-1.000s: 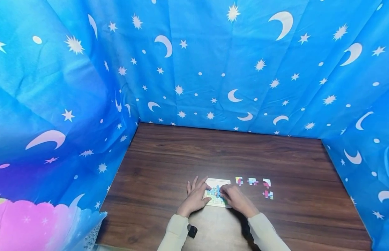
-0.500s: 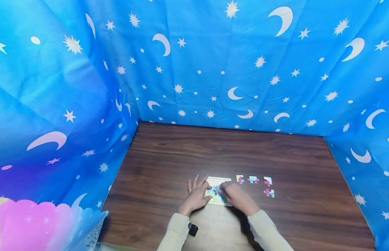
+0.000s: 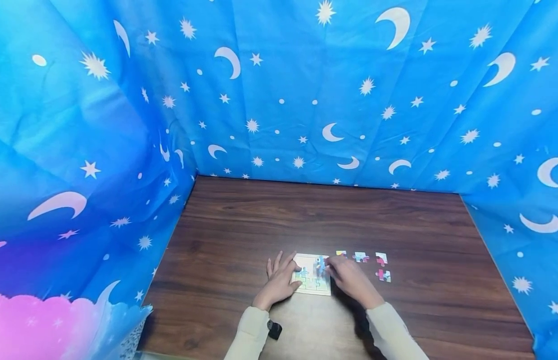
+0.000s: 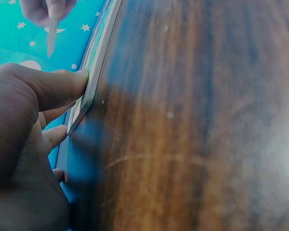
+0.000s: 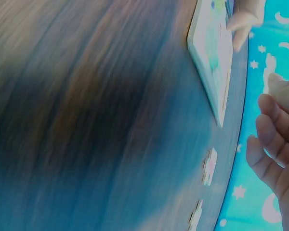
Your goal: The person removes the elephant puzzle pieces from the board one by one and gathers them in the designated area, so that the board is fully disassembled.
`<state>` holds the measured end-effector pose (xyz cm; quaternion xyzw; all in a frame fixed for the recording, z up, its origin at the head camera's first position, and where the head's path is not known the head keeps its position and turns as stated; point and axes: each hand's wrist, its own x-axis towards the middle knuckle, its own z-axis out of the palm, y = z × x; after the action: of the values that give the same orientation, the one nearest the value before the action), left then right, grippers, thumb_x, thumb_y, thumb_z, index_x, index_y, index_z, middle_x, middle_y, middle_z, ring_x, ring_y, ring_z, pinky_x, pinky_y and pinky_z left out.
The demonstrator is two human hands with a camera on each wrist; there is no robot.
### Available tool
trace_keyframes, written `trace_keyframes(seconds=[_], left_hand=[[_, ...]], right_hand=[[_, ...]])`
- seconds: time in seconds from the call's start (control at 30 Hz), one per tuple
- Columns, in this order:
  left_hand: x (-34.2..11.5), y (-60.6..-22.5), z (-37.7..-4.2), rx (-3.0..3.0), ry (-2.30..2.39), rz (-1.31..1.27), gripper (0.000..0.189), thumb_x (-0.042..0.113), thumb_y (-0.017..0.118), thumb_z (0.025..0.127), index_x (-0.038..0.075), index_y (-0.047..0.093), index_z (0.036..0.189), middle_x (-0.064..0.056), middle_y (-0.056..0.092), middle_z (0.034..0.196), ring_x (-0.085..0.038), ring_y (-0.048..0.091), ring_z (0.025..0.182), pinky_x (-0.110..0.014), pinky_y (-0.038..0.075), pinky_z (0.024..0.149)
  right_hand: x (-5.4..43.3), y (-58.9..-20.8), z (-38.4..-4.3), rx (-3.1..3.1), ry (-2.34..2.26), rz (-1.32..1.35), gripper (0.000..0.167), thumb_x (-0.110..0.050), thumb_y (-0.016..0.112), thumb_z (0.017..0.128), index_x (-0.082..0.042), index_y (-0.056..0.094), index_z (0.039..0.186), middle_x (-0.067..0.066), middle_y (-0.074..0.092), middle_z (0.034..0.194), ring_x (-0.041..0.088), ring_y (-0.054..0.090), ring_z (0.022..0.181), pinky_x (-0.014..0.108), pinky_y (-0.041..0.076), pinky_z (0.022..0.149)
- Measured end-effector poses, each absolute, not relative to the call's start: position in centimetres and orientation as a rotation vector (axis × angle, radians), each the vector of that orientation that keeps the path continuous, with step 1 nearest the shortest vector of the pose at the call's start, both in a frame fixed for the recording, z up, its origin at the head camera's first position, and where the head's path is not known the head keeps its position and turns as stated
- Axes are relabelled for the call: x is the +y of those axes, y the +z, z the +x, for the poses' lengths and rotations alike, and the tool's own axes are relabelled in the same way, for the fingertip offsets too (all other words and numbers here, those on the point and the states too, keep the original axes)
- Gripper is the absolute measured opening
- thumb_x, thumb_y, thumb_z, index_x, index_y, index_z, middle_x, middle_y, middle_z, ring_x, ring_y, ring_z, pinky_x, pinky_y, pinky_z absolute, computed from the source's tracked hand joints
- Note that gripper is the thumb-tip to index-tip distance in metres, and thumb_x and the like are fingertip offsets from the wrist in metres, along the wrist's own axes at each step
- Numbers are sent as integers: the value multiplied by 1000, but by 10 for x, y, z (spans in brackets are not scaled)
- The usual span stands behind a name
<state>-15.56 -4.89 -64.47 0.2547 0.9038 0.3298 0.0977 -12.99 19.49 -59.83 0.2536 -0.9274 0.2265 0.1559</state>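
A shallow jigsaw board [image 3: 323,293] with a pale rim lies on the table before me, pieces fitted in its lower part. My left hand [image 3: 279,283] rests along its left side with fingers spread; in the left wrist view the thumb [image 4: 62,88] presses on the board's edge. Over the board's upper right, my right hand [image 3: 353,282] pinches a mostly blue jigsaw piece [image 3: 321,265] between thumb and fingers. The right wrist view shows this piece [image 5: 269,70] edge-on and raised above the board, its other fingers [image 5: 272,125] loosely curled.
Loose jigsaw pieces lie right of the board: one [image 3: 341,254] partly behind the right hand, another [image 3: 361,257] beside it, and two [image 3: 381,258] farther right, one nearer me. Blue star-and-moon cloth [image 3: 283,90] encloses the dark wooden table [image 3: 242,215].
My right hand has lifted the blue piece from the middle of the board and moved it up and to the right. The left hand stays on the board.
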Motion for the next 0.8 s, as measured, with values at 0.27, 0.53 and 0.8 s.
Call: trace_keyframes(seconds=[0.27, 0.53, 0.8], left_hand=[[-48, -645, -157, 2674, 965, 722, 26, 20, 72, 91, 17, 61, 114, -11, 31, 163, -44, 9, 152, -72, -4, 112], [-47, -643, -156, 2673, 969, 730, 26, 19, 73, 91, 16, 61, 114, -12, 32, 162, -46, 9, 151, -73, -4, 111], [-48, -642, -156, 2658, 993, 743, 26, 19, 72, 90, 15, 60, 113, -15, 32, 162, -48, 10, 150, -75, -4, 109]], right_hand=[[230, -600, -123, -2562, 644, 634, 23, -1, 84, 77, -4, 66, 91, 2, 64, 80, 16, 62, 70, 36, 54, 61], [262, -608, -110, -2582, 614, 533, 19, -5, 84, 78, -6, 69, 91, -1, 60, 85, 12, 57, 70, 36, 51, 59], [287, -612, -99, -2657, 579, 413, 20, -6, 84, 78, -7, 68, 90, 1, 55, 88, 15, 51, 73, 39, 47, 60]])
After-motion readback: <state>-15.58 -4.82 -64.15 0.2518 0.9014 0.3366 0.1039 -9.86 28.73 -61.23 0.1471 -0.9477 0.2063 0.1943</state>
